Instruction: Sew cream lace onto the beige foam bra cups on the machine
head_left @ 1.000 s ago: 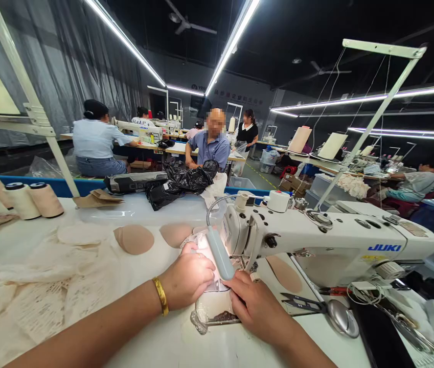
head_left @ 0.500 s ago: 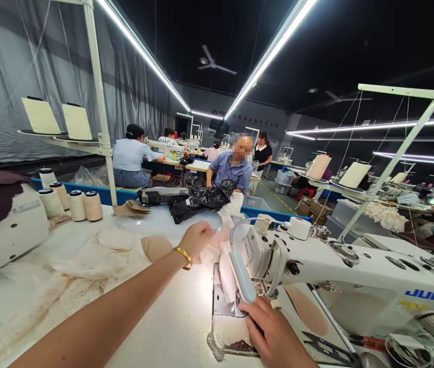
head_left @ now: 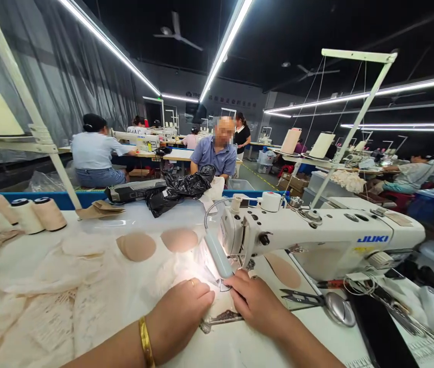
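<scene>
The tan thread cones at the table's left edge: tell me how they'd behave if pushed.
The tan thread cones stand upright on their wide ends, so a low push would probably slide them. A high push might tip them. Once on their sides, tapered cones would likely roll in a curve.

white table (head_left: pixel 186 352), lace pieces (head_left: pixel 48 301), thread cones (head_left: pixel 28 214)

i'm in a garment factory: behind my juki sewing machine (head_left: pixel 316 240), co-workers (head_left: pixel 94 151) sit at sewing tables (head_left: pixel 178 153) under strip lights (head_left: pixel 226 43).

dim hall; ceiling tube lights (head_left: pixel 224 46) bright | machine lamp (head_left: pixel 219 253) glares on fabric | edges bent, wide-angle
</scene>
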`<state>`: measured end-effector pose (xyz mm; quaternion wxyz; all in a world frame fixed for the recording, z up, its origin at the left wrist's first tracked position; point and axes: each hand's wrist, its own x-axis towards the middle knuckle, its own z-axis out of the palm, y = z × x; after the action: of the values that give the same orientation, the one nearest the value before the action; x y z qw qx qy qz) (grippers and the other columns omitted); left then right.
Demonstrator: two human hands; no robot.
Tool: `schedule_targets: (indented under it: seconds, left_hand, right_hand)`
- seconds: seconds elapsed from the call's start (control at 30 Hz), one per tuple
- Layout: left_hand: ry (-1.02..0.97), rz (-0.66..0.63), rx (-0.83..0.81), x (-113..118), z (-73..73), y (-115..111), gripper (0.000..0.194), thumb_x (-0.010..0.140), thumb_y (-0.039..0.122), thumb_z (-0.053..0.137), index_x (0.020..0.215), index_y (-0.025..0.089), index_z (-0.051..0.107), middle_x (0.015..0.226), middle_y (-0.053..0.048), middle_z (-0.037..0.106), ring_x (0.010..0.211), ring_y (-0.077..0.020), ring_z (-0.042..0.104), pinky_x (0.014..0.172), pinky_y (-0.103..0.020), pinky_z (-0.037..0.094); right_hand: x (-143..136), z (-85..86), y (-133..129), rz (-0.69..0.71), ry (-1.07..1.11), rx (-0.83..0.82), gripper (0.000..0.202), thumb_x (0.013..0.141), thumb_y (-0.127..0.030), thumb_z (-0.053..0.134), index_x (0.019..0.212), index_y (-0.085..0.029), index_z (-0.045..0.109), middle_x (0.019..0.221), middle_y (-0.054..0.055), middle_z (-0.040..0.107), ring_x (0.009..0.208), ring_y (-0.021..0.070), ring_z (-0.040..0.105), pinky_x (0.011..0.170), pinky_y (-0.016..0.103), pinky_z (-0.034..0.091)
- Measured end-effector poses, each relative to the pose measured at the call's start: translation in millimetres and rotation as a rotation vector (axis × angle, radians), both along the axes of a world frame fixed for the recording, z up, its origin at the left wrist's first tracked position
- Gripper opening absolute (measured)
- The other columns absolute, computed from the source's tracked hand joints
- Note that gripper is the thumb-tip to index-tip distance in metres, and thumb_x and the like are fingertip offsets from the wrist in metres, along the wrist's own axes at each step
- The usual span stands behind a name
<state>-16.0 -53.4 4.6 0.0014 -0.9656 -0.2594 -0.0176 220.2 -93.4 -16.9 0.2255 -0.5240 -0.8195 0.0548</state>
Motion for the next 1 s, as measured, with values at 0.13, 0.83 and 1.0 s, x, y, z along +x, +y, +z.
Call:
schedule_targets:
  seconds: [0.13, 0.83, 1.0]
  left_hand:
    - [-0.001, -0.018, 0.013, 18, 9.9, 10, 0.028, 0.081, 0.000, 0.053, 0.099, 0.020, 0.061, 0.105, -0.008, 0.069, 0.093, -0.0286, 0.066, 0.082, -0.042, 0.058]
    - [-0.132, 0.143, 0.029, 42, -18.6, 16, 0.026, 0.089, 0.007, 0.059, 0.110, 0.016, 0.070, 0.110, -0.015, 0.070, 0.114, -0.0334, 0.063, 0.100, -0.047, 0.053]
    - [-0.140, 0.155, 0.058, 40, -22.9, 18, 0.021, 0.088, 0.005, 0.062, 0.104, 0.011, 0.074, 0.101, -0.019, 0.072, 0.099, -0.0353, 0.069, 0.083, -0.046, 0.059]
  right_hand:
    - [1, 2.2, 0, 0.000, 0.012, -0.012, 0.029, 0.097, -0.010, 0.047, 0.111, -0.022, 0.069, 0.094, 0.005, 0.065, 0.077, 0.0206, 0.058, 0.066, 0.030, 0.039]
    - [0, -2.8, 1, -0.012, 0.031, 0.002, 0.025, 0.098, -0.014, 0.044, 0.107, -0.025, 0.065, 0.097, 0.005, 0.066, 0.082, 0.0211, 0.062, 0.070, 0.030, 0.043]
    - [2, -19.5, 8, 0.034, -0.033, 0.139, 0.022, 0.096, -0.013, 0.049, 0.104, -0.026, 0.064, 0.094, 0.004, 0.067, 0.082, 0.0203, 0.066, 0.070, 0.028, 0.048]
